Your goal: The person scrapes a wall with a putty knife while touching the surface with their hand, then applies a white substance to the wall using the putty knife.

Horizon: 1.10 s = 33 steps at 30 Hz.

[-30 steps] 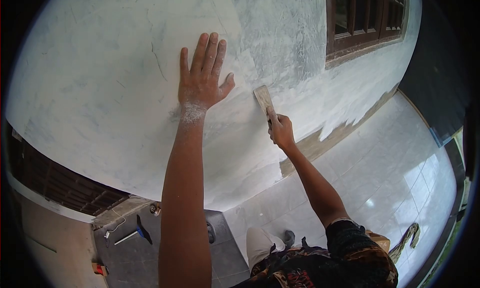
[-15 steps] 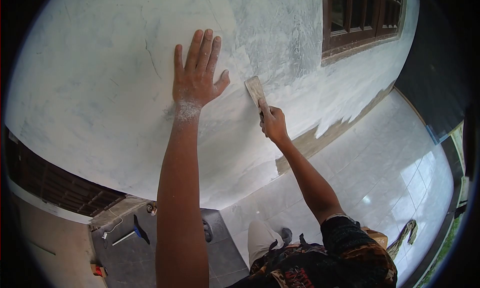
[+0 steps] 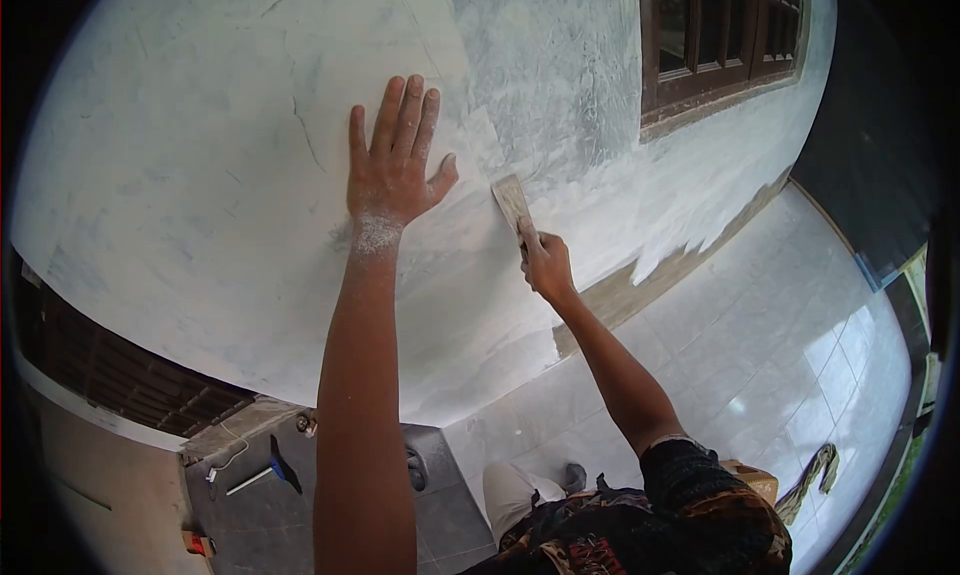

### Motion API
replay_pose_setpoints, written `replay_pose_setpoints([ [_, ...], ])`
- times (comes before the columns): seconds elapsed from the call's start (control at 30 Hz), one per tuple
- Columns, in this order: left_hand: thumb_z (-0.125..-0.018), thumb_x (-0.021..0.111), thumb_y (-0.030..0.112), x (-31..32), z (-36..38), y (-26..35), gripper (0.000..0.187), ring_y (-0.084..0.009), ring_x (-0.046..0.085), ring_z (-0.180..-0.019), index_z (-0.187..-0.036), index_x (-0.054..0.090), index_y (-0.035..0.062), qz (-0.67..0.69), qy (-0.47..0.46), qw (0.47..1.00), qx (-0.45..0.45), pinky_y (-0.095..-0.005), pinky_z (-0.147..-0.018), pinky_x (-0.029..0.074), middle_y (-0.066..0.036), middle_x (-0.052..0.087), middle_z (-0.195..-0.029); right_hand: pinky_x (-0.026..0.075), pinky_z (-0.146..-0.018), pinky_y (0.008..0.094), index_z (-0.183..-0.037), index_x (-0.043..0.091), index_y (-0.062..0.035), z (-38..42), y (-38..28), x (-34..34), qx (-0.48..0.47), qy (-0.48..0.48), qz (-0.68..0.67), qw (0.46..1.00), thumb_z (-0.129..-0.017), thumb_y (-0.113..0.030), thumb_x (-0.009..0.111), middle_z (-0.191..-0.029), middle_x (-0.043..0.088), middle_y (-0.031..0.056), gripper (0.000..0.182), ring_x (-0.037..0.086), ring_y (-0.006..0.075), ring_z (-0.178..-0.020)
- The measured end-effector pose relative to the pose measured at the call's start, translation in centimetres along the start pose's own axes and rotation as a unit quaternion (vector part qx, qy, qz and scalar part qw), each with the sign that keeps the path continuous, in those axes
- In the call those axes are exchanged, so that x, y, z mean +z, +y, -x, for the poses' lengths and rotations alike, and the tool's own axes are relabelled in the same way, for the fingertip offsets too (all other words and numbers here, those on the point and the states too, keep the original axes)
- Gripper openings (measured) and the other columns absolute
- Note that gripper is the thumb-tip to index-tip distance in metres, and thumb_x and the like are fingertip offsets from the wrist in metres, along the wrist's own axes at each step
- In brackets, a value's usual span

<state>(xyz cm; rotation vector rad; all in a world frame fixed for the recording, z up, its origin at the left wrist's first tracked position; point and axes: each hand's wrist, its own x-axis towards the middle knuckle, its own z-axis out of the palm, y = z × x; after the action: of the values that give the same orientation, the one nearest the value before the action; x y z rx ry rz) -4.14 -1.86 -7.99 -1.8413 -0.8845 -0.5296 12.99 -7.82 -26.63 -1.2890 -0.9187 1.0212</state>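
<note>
My left hand [image 3: 393, 165] lies flat against the whitish plastered wall [image 3: 200, 175], fingers spread and pointing up, its wrist dusted with white powder. My right hand [image 3: 545, 267] grips the handle of a putty knife [image 3: 513, 203], whose flat blade rests on the wall just right of my left thumb. The wall is smooth and pale on the left, with thin cracks, and rougher grey on the right above the blade.
A dark wooden window [image 3: 715, 30] sits in the wall at upper right. White floor tiles [image 3: 780, 345] spread below, with a cloth [image 3: 812, 475] lying on them. At lower left, a grey floor holds a small blue-handled tool [image 3: 275, 465]. Brown bare patches [image 3: 640, 285] run along the wall's base.
The putty knife and my right hand slid up the wall and then slightly back down. My left hand stayed pressed flat on the wall, shifting only a little.
</note>
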Motion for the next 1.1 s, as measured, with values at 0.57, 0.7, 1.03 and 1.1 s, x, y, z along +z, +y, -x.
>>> replay_pose_setpoints([
  [0.57, -0.079, 0.063, 0.050, 0.0, 0.0, -0.1, 0.084, -0.0216, 0.015, -0.148, -0.150, 0.032, 0.0166, 0.011, 0.009, 1.000, 0.000, -0.0549, -0.118, 0.009, -0.005, 0.022, -0.159, 0.034, -0.039, 0.0275, -0.060, 0.052, -0.0050, 1.0, -0.5, 0.4, 0.004, -0.013, -0.044, 0.999, -0.094, -0.057, 0.052, -0.050, 0.044, -0.0005, 0.062, 0.042, 0.0077, -0.043],
  [0.7, -0.080, 0.063, 0.050, 0.3, 0.2, 0.2, 0.083, -0.0204, 0.016, -0.148, -0.150, 0.033, 0.0169, 0.031, 0.015, 0.999, -0.002, -0.0547, -0.118, 0.011, -0.004, 0.022, -0.159, 0.026, -0.030, 0.0258, -0.060, 0.042, -0.0109, 0.2, -1.4, 1.0, -0.036, -0.020, -0.078, 0.996, -0.095, -0.055, 0.052, -0.048, 0.038, -0.0017, 0.057, 0.035, 0.0079, -0.034],
  [1.03, -0.079, 0.064, 0.046, -0.1, 0.2, 0.1, 0.079, -0.0182, 0.019, -0.147, -0.148, 0.036, 0.0188, 0.057, 0.024, 0.998, -0.018, -0.0521, -0.118, 0.013, -0.001, 0.026, -0.157, 0.026, -0.029, 0.0257, -0.060, 0.041, -0.0117, 0.6, -1.7, 0.2, 0.006, -0.039, -0.068, 0.997, -0.096, -0.054, 0.050, -0.046, 0.037, -0.0017, 0.056, 0.035, 0.0086, -0.032],
  [1.1, -0.079, 0.065, 0.045, 0.0, 0.2, 0.1, 0.079, -0.0177, 0.019, -0.147, -0.148, 0.036, 0.0192, 0.061, 0.029, 0.997, -0.025, -0.0518, -0.118, 0.013, -0.001, 0.027, -0.157, 0.028, -0.032, 0.0257, -0.058, 0.042, -0.0102, 0.2, -3.1, 0.2, -0.010, -0.048, -0.111, 0.993, -0.096, -0.053, 0.051, -0.049, 0.038, -0.0026, 0.058, 0.037, 0.0075, -0.037],
])
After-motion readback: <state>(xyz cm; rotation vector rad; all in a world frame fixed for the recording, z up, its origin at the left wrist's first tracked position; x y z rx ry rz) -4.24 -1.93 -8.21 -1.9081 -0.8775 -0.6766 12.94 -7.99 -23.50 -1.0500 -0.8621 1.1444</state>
